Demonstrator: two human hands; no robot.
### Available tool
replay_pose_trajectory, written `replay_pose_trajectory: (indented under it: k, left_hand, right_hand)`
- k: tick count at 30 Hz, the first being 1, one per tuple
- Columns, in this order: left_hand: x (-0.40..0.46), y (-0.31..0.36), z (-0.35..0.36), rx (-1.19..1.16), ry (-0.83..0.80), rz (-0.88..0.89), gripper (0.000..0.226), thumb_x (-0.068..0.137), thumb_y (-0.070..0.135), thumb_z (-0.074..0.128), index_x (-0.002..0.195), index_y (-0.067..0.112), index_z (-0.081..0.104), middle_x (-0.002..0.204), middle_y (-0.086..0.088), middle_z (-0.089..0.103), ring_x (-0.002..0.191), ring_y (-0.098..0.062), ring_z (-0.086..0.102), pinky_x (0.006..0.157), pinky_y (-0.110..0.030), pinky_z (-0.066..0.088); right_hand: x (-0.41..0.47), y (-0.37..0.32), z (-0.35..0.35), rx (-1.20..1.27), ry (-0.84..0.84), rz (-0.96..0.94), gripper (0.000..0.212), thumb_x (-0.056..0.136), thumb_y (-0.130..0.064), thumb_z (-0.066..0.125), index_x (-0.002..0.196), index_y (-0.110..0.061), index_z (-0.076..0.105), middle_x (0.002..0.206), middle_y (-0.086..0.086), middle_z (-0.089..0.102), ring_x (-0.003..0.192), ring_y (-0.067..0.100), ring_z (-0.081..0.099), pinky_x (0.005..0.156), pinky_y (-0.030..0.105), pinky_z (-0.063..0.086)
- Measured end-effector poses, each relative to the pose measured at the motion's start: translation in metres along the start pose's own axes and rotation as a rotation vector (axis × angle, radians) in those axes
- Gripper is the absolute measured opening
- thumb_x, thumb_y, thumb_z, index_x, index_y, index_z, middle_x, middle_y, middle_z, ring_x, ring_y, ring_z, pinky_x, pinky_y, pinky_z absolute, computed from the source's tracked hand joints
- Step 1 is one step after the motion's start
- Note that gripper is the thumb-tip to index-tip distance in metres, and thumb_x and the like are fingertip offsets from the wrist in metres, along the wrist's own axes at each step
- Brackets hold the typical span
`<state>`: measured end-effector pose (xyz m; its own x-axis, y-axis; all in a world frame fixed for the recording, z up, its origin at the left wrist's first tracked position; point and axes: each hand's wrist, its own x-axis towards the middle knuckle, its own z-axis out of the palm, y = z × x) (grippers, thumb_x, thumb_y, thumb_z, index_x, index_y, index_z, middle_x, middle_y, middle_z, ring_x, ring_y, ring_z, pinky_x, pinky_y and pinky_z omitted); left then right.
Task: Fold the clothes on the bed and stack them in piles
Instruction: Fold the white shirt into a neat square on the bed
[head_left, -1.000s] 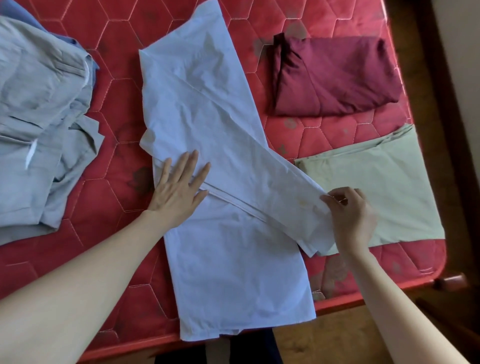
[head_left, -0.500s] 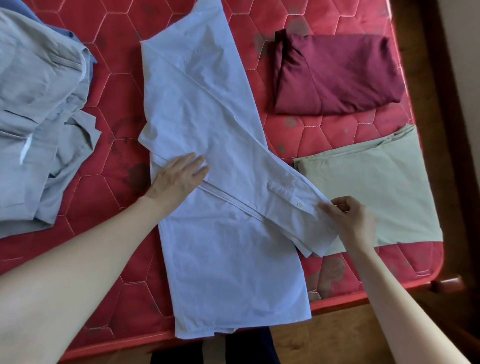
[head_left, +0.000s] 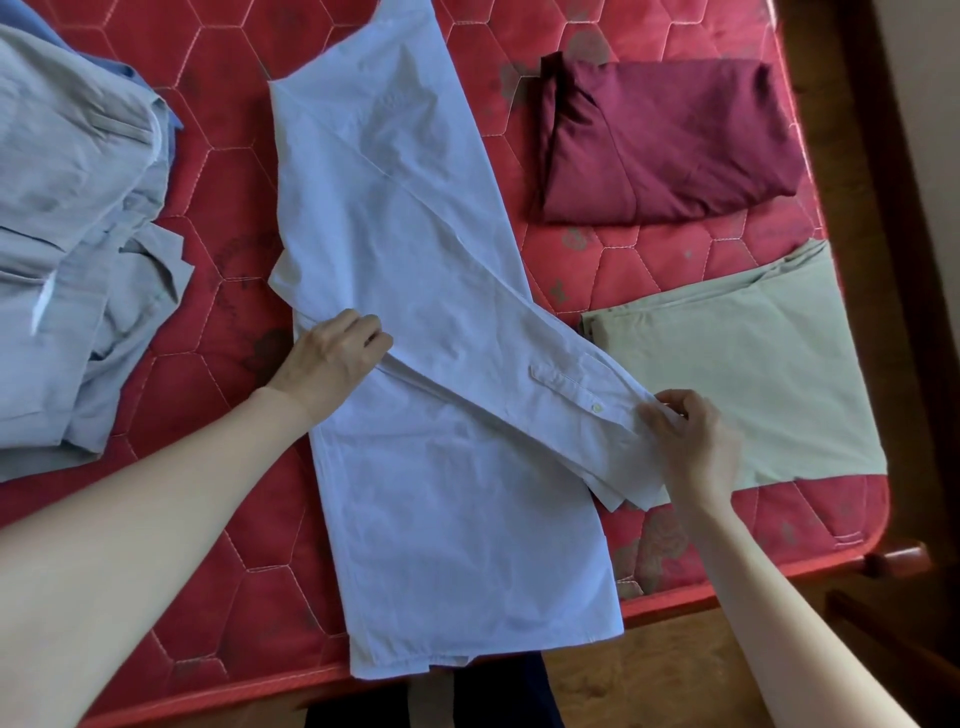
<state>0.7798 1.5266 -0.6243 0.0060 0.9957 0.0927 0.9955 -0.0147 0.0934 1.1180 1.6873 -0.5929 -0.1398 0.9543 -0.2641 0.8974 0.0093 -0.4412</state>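
A pale blue-white shirt (head_left: 415, 312) lies lengthwise on the red quilted mattress (head_left: 218, 218), folded narrow, with one sleeve laid slanting down to the right. My left hand (head_left: 332, 364) has its fingers curled onto the shirt at its left edge, where the sleeve fold starts. My right hand (head_left: 691, 441) pinches the sleeve's cuff end beside its white button. A folded maroon garment (head_left: 670, 140) lies at the upper right, and a folded beige garment (head_left: 743, 384) sits below it, touching the cuff.
A loose heap of grey clothes (head_left: 67, 234) with a blue piece under it fills the left side. The mattress's front edge (head_left: 675, 603) and right edge run close to my right hand, with wooden floor (head_left: 649, 670) beyond.
My left hand's flat fingers have curled onto the shirt's left edge. My right hand kept its pinch on the cuff, and the cuff's buttoned placket has come into view.
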Motion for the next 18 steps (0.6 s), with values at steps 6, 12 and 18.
replay_pose_trajectory:
  k: [6,12,18]
  left_hand:
    - [-0.013,-0.004,0.006,-0.094,0.105,-0.113,0.029,0.077,-0.011,0.055,0.100,-0.005,0.070,0.096,-0.019,0.067,0.084,-0.035,0.067,0.076,-0.044,0.055]
    - [-0.021,-0.024,0.001,-0.211,0.137,-0.711,0.052,0.086,-0.016,0.049,0.137,-0.005,0.045,0.139,-0.023,0.046,0.124,-0.038,0.048,0.105,-0.042,0.041]
    - [-0.016,-0.048,0.010,-0.343,0.132,-0.916,0.055,0.087,-0.007,0.053,0.140,0.002,0.044,0.135,-0.015,0.051,0.119,-0.036,0.049,0.099,-0.043,0.042]
  right_hand:
    - [-0.005,-0.040,0.025,-0.256,0.142,-0.502,0.033,0.085,-0.011,0.071,0.115,0.001,0.065,0.123,0.026,0.057,0.116,0.044,0.053,0.095,0.052,0.043]
    - [0.009,-0.129,0.085,-0.186,-0.037,-0.821,0.034,0.086,-0.012,0.070,0.117,0.002,0.065,0.125,0.027,0.057,0.121,0.043,0.052,0.100,0.055,0.043]
    - [0.055,-0.230,0.144,-0.264,-0.258,-0.848,0.050,0.099,-0.030,0.049,0.144,-0.010,0.040,0.151,0.016,0.033,0.142,0.030,0.026,0.114,0.038,0.022]
